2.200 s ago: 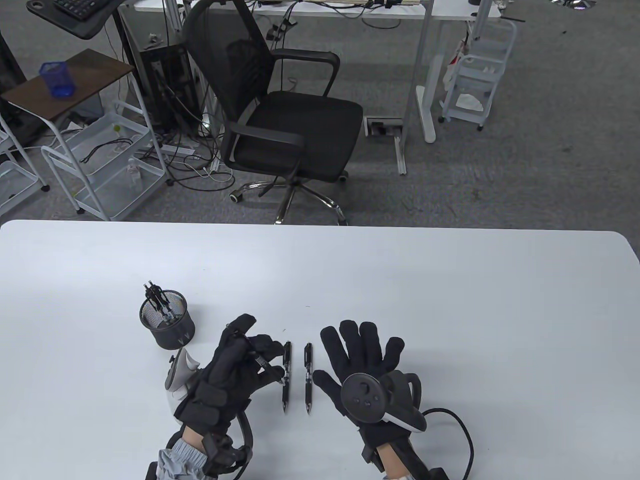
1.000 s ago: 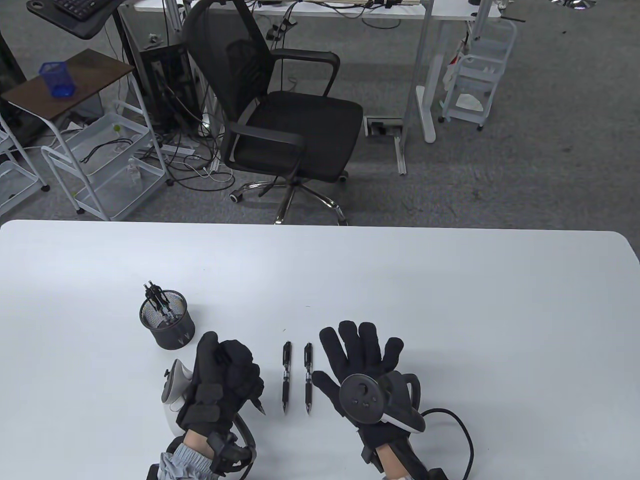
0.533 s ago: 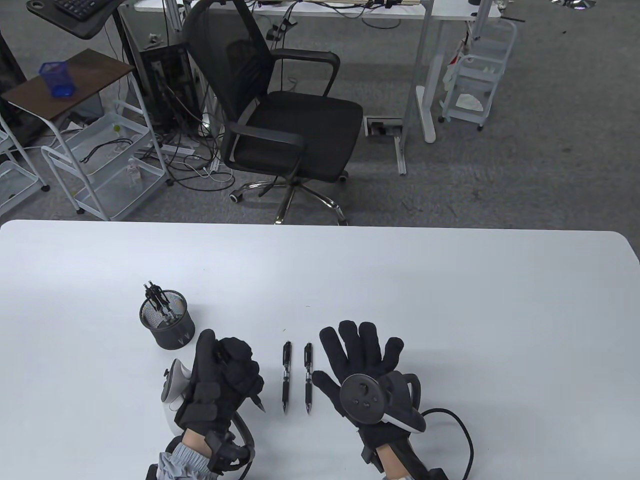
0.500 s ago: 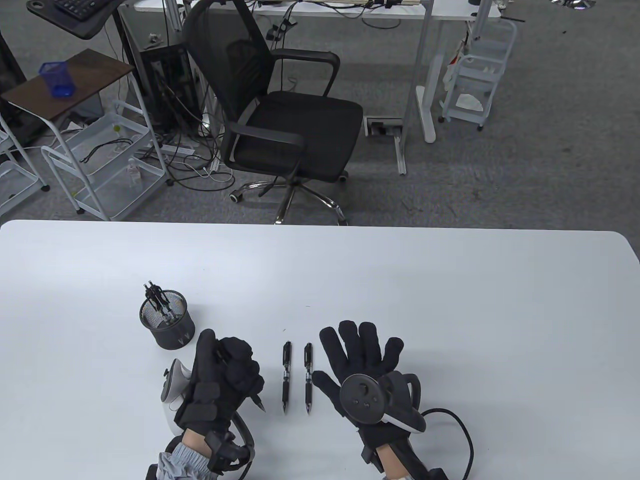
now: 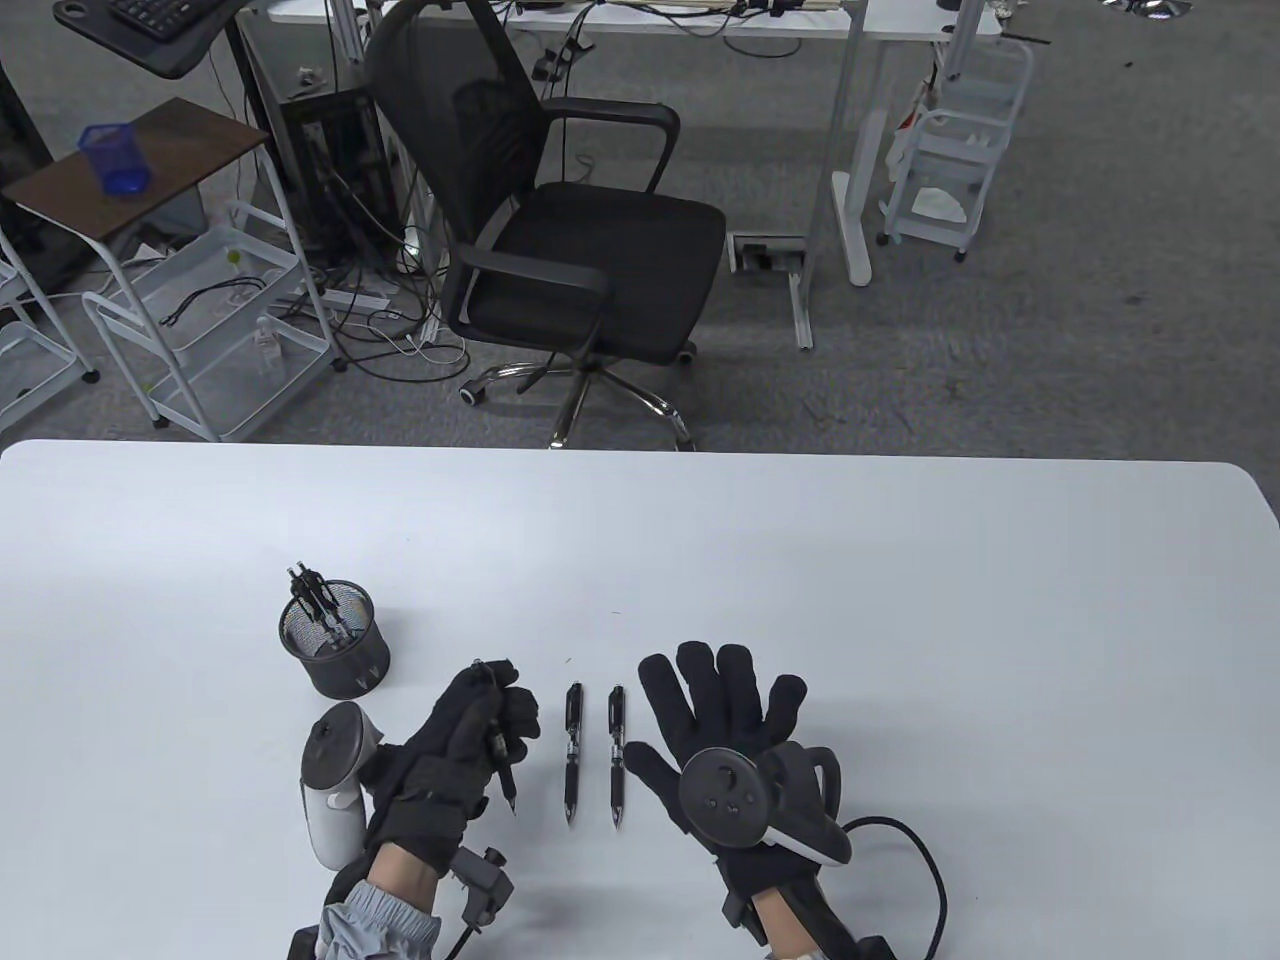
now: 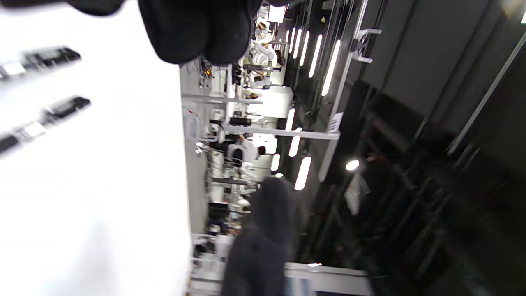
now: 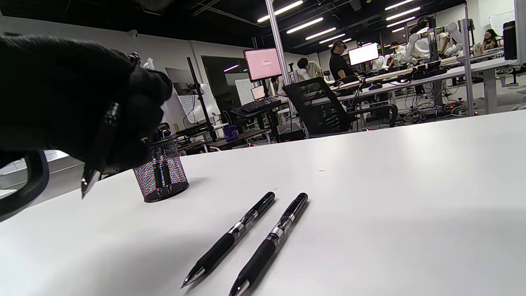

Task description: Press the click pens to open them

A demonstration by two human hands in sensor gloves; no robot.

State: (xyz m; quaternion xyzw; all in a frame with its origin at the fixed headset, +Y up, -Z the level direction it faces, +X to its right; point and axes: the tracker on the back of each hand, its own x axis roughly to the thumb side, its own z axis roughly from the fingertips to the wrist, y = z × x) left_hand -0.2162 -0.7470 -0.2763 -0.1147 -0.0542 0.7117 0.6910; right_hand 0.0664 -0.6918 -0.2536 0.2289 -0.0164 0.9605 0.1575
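My left hand grips a black click pen just above the white table, tip pointing toward me. The right wrist view shows this hand curled round the pen, its metal tip off the table. Two more black click pens lie side by side between my hands, also seen in the right wrist view. My right hand rests flat and empty on the table, fingers spread, just right of them. The left wrist view is blurred.
A black mesh pen cup holding several pens stands on the table behind my left hand, and shows in the right wrist view. An office chair and carts stand on the floor beyond the table's far edge.
My left hand has rolled over and shifted right toward the two lying pens, still gripping its pen. Its tracker has swung out to the left. The right hand and lying pens have not moved.
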